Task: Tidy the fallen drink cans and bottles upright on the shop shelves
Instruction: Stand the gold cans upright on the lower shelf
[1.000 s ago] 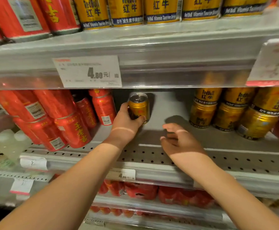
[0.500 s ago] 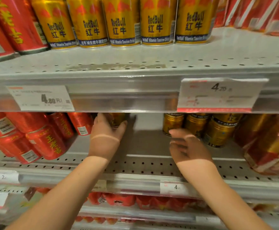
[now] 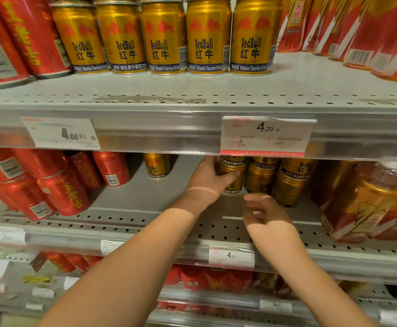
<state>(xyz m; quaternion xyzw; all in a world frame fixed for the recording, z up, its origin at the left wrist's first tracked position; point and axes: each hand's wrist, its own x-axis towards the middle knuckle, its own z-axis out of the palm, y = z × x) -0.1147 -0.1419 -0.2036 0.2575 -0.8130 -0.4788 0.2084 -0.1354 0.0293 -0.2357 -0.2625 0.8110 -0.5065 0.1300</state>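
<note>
I have the left hand (image 3: 210, 182) reaching into the middle grey perforated metal shelf (image 3: 145, 201), its fingers and thumb wrapped round a gold Red Bull drink can (image 3: 233, 186) at the left end of a cluster of the same gold cans (image 3: 287, 187). That cluster sits stacked on the right half of the shelf, its top hidden behind the edge of the upper shelf (image 3: 216, 90), and the gripped can touches its neighbour on the right. The right hand (image 3: 264, 214) hovers just near of the cluster and a little right of the left wrist. It is blurred, with fingers loosely curled and holding nothing, apart from the cans. Further left and far back, a single gold can (image 3: 156, 165) stands upright by itself, well apart from the cluster. At the left end of the same shelf, several red drink cans with yellow characters (image 3: 63, 194) lean and lie tilted against one another. To the far right sits a clear-wrapped pack of red and gold drinks (image 3: 369, 204), tipped at an angle. On the upper shelf a row of upright gold Red Bull cans (image 3: 163, 38) faces me. Below it, a white price label reading 4.20 (image 3: 264, 135) hangs on the shelf edge, with another white label (image 3: 60, 134) to its left.
</note>
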